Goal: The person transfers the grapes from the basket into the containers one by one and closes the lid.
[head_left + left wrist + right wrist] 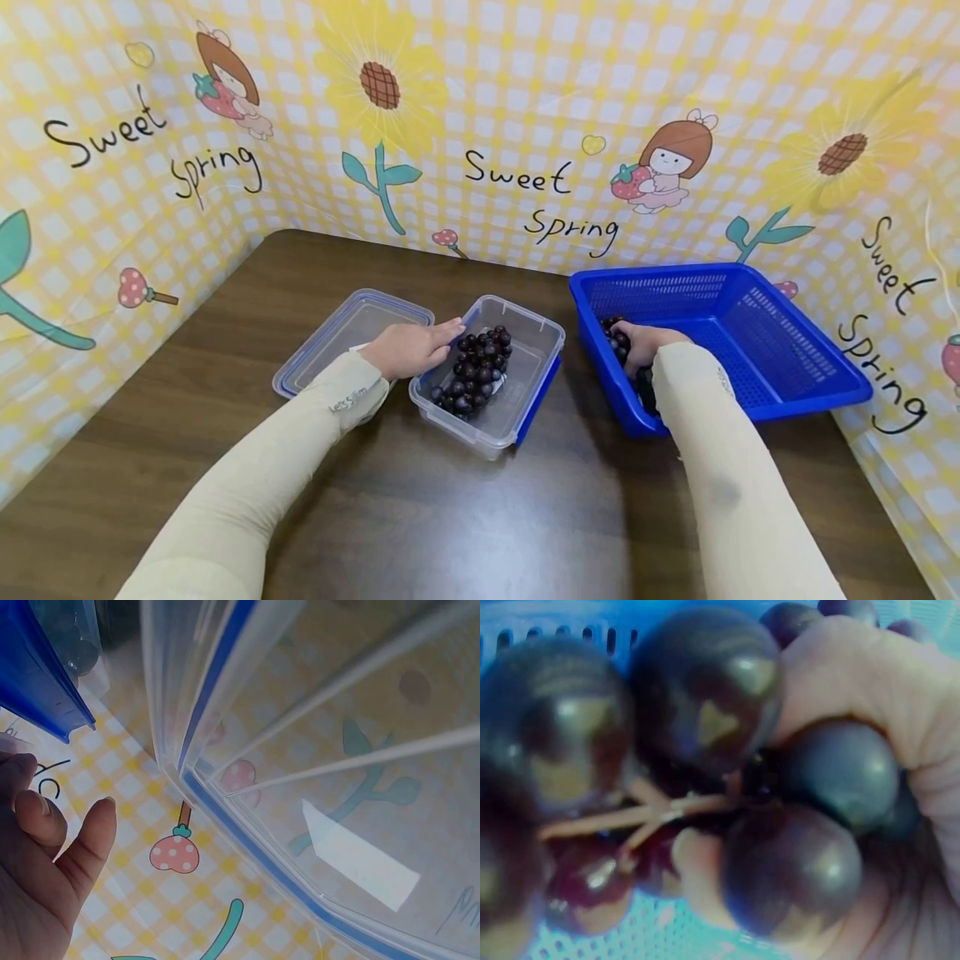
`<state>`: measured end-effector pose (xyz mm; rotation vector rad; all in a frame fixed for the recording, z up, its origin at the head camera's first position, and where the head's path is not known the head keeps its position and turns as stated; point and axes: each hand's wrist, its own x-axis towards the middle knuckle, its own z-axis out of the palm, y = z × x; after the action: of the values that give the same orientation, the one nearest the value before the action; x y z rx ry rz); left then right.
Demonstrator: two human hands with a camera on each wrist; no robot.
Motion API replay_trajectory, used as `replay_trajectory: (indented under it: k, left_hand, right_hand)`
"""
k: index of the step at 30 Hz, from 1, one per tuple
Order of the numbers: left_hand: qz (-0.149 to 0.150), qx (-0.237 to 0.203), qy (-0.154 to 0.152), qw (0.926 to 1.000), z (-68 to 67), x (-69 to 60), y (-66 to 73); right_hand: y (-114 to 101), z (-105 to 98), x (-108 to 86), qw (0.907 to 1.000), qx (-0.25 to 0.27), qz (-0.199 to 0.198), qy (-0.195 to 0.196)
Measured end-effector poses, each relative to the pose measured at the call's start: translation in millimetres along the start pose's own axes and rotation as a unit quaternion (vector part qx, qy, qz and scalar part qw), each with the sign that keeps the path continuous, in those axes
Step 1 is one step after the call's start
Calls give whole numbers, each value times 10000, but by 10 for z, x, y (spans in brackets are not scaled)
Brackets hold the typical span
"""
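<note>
A clear plastic container (pixel 525 387) holds a bunch of dark grapes (pixel 480 367) on its left side. Straight fingers of my left hand (pixel 408 350) rest at the container's left rim; the same hand (pixel 49 862) shows at the left wrist view's edge, gripping nothing. Inside the blue basket (pixel 810 367), at its left wall, my right hand (pixel 648 342) holds other dark grapes (pixel 619 343). Close up in the right wrist view, the hand (pixel 922 690) has thumb and fingers curled round the grapes (pixel 791 870) and their stem. Part of that bunch is hidden by the hand.
The clear lid (pixel 345 333) with a blue seal lies left of the container, partly under my left hand and sleeve; the lid (pixel 360 817) looms large in the left wrist view. A patterned cloth (pixel 517 117) stands behind the brown table (pixel 450 517) and along its sides.
</note>
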<state>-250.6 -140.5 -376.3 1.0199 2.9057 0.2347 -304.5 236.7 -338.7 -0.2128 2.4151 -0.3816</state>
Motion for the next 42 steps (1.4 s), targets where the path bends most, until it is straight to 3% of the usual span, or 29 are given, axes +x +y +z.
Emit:
replay_trajectory:
  k: [9,16,20,33,42]
  left_hand:
    - [29,3,56,10000,-2,12,-4]
    - [-71,-62,63,9999,-28,-9,-19]
    - [-82,-10,167,9998,-45,-11,-11]
    - [-32,-74,93,9999,-10,37,-35]
    - [-24,-243,-24,9997,-12,21,-19]
  right_hand:
    - [-33,-142,-190,9990,77,-255,347]
    - [-123,-288,-353,9954,592,-379,652]
    - [-172,-327,-413,9936,596,-446,854]
    - [-223,-344,-572,9812,1727,-219,839]
    - [-204,-473,-748,9811,1789,-22,742]
